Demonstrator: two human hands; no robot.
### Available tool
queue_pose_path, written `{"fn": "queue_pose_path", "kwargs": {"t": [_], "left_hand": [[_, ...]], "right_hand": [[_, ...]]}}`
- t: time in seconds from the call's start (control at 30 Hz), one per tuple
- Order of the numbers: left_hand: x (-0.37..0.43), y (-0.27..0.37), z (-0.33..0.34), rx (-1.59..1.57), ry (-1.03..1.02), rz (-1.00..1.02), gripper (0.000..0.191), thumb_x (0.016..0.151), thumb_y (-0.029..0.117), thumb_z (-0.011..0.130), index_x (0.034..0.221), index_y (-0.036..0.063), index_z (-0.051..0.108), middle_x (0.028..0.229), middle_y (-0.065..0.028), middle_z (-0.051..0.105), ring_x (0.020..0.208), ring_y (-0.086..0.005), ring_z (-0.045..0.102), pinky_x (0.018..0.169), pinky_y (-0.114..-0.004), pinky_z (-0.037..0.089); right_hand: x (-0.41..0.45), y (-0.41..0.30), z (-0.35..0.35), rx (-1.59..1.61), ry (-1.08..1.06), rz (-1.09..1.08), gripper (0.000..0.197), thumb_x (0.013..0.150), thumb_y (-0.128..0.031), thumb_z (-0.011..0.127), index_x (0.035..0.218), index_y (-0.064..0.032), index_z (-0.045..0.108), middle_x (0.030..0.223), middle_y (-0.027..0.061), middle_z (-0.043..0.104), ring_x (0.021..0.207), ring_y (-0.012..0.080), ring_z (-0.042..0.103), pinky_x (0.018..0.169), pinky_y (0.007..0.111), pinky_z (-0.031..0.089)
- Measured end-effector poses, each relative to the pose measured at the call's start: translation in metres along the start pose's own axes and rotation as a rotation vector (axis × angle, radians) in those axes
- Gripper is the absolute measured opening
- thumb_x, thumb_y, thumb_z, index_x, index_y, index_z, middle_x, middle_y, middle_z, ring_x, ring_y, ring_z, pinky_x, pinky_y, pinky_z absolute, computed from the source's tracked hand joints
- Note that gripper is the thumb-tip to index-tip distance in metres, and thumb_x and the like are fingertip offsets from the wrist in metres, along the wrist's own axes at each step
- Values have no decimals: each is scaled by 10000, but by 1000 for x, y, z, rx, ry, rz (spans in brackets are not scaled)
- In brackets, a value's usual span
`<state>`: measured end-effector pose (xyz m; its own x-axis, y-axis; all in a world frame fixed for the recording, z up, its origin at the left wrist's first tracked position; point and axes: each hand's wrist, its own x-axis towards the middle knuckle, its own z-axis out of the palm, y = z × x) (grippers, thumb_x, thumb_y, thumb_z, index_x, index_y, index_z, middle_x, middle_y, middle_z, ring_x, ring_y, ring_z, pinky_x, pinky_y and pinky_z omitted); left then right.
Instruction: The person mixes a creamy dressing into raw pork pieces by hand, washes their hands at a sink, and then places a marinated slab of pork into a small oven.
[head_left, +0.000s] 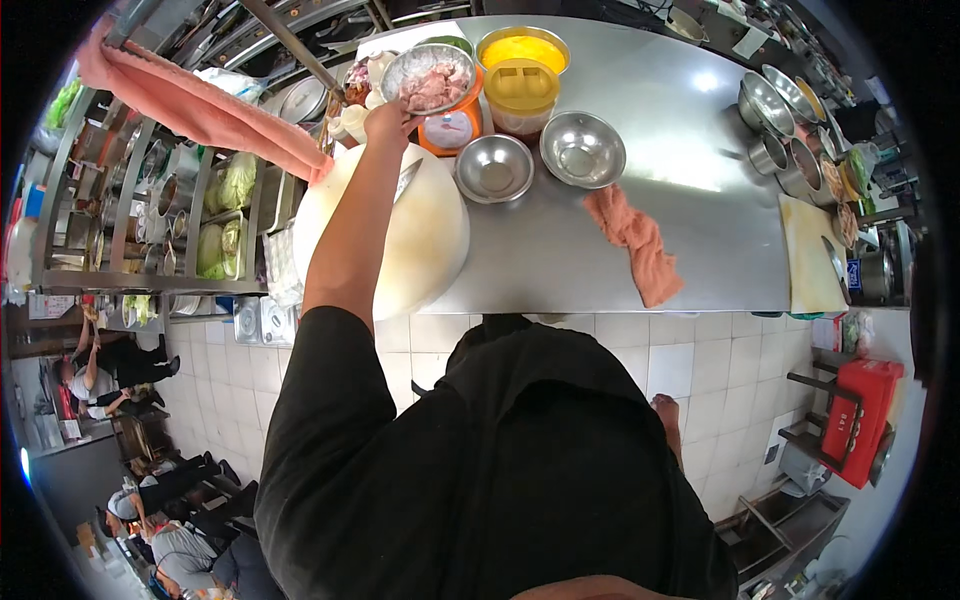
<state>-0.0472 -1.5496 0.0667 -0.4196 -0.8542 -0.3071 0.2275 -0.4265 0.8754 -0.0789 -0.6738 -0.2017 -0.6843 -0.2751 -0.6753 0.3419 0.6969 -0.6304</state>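
Note:
My left hand (390, 124) is at the near rim of a metal bowl of raw meat pieces (435, 86), which rests on an orange dial scale (452, 129). Below my forearm lies a thick round white cutting board (427, 232) with a knife (407, 180) on it. My right hand (665, 405) hangs low by my side, over the floor; its fingers look curled, but their state is unclear. Two empty steel bowls (495, 169) (583, 150) and a pink cloth (637, 247) are on the steel table (540, 262).
Behind the steel bowls stand a yellow-lidded tub (523, 86) and a bowl of yellow liquid (523, 52). A pink towel (202, 112) hangs at the left, above shelves with cabbages. Stacked bowls (765, 105) and a rectangular cutting board (808, 255) are at the right. Several people are at the lower left.

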Motion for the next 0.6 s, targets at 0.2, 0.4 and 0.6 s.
{"fn": "queue_pose_path", "kwargs": {"t": [0.2, 0.4, 0.6], "left_hand": [[-89, 6, 21, 114, 12, 144, 59, 810, -45, 542, 792, -6, 501, 824, -123, 569, 695, -232, 609, 623, -362, 599], [-191, -62, 19, 254, -147, -76, 9, 859, 35, 511, 861, 43, 508, 889, -115, 613, 717, -237, 646, 638, -341, 583], [-251, -188, 8, 400, -266, -331, 146, 821, 46, 592, 959, 1, 580, 860, -110, 626, 744, -253, 654, 610, -366, 584]], "right_hand": [[-13, -166, -35, 68, 561, -346, 218, 946, -121, 523, 1049, 50, 611, 838, 79, 640, 715, 129, 578, 643, 265, 492], [-78, -413, -17, -133, 410, -881, 452, 811, -29, 646, 1250, -8, 544, 1266, 130, 553, 1170, 219, 536, 989, 355, 429], [-39, -495, 115, -379, -4, -1281, 547, 698, -150, 722, 1211, -67, 553, 1174, 175, 584, 1094, 328, 564, 945, 409, 444]]}}
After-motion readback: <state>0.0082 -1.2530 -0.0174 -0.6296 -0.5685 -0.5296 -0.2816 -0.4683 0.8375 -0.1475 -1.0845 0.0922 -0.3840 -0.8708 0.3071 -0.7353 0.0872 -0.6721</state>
